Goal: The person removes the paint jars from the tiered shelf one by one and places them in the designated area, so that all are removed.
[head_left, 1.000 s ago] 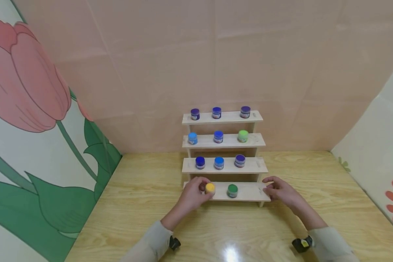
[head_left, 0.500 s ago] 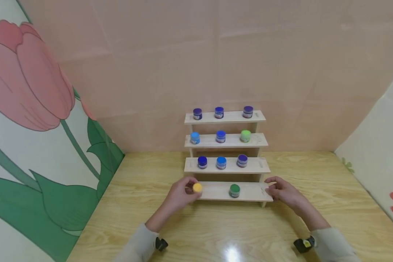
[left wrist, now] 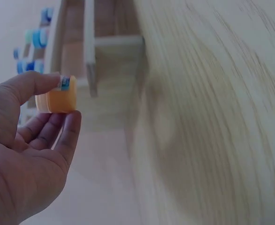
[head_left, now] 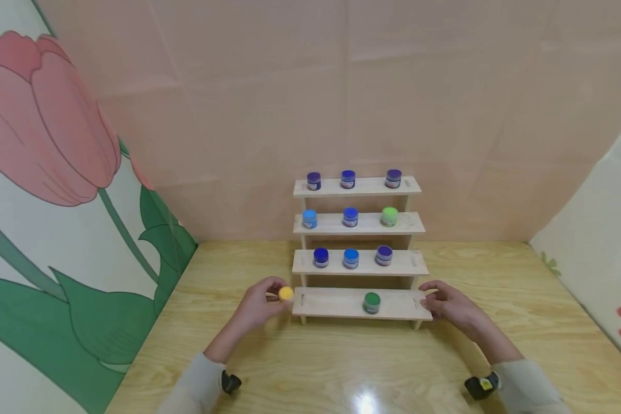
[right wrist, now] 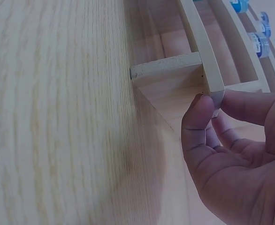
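Observation:
Between thumb and fingertips, my left hand [head_left: 257, 305] pinches a small paint jar [head_left: 286, 294] with a yellow-orange lid. It hangs just off the left end of the lowest step of a wooden stepped rack [head_left: 331, 303]. The left wrist view has the jar [left wrist: 57, 100] tipped on its side to the camera, with part of its label by the thumb. At the rack's other end, my right hand [head_left: 454, 307] pinches the corner of the lowest step [right wrist: 213, 84], thumb on one face and a finger on the other. A green-lidded jar [head_left: 372, 303] stands on that step.
Three jars stand on each upper step, such as a dark blue one [head_left: 321, 257], a light green one [head_left: 390, 217] and a purple one [head_left: 393, 179]. The rack stands on a wood-grain table [head_left: 227, 264], before a pinkish backdrop [head_left: 248, 115].
Over the last second my left hand has moved left, carrying the yellow-orange jar from above the lowest step to beyond its left end. The right hand stays at the step's right corner.

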`<act>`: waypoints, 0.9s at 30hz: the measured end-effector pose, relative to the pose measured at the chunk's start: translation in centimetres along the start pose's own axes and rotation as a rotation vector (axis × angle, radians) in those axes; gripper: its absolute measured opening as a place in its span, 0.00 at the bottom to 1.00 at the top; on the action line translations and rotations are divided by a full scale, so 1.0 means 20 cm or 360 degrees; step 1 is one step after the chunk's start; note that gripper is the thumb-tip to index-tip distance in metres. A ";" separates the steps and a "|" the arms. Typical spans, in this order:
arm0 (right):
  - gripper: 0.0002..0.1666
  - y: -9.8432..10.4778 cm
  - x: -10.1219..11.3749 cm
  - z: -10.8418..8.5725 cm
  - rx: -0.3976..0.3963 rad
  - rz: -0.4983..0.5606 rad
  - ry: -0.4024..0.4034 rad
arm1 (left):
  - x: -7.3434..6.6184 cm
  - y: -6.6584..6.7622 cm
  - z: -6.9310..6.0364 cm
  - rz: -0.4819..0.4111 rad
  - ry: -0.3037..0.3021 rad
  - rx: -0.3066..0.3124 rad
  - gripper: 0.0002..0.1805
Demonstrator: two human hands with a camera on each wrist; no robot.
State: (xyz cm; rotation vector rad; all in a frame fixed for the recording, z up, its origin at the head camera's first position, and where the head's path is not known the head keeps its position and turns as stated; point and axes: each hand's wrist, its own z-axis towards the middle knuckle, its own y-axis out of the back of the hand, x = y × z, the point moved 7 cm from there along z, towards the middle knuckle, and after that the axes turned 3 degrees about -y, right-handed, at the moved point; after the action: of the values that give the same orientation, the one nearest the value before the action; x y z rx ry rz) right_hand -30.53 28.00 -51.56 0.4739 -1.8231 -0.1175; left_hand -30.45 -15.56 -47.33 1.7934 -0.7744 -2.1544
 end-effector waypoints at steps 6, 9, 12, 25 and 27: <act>0.26 0.00 0.00 0.00 0.0015 0.0039 0.0000 | 0.12 0.07 0.02 0.0055 0.0014 -0.0035 0.19; 0.27 0.00 0.00 -0.01 0.0018 0.0049 0.0010 | 0.18 0.10 0.03 0.0078 0.0049 -0.0051 0.19; 0.27 0.00 0.01 -0.01 0.0026 0.0054 0.0023 | 0.25 0.14 0.04 0.0072 0.0108 -0.0074 0.19; 0.27 -0.01 0.01 -0.02 0.0033 0.0053 -0.0003 | 0.52 0.34 0.07 0.0158 0.0277 -0.0181 0.19; 0.27 -0.01 0.00 -0.01 0.0037 0.0055 0.0000 | 0.54 0.37 0.06 0.0174 0.0293 -0.0194 0.20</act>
State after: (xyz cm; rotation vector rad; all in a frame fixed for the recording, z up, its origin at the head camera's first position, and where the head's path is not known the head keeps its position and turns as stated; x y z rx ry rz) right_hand -30.27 27.89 -51.45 0.4586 -1.8337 -0.0729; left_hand -35.21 -26.69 -52.27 1.8111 -0.6663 -1.8933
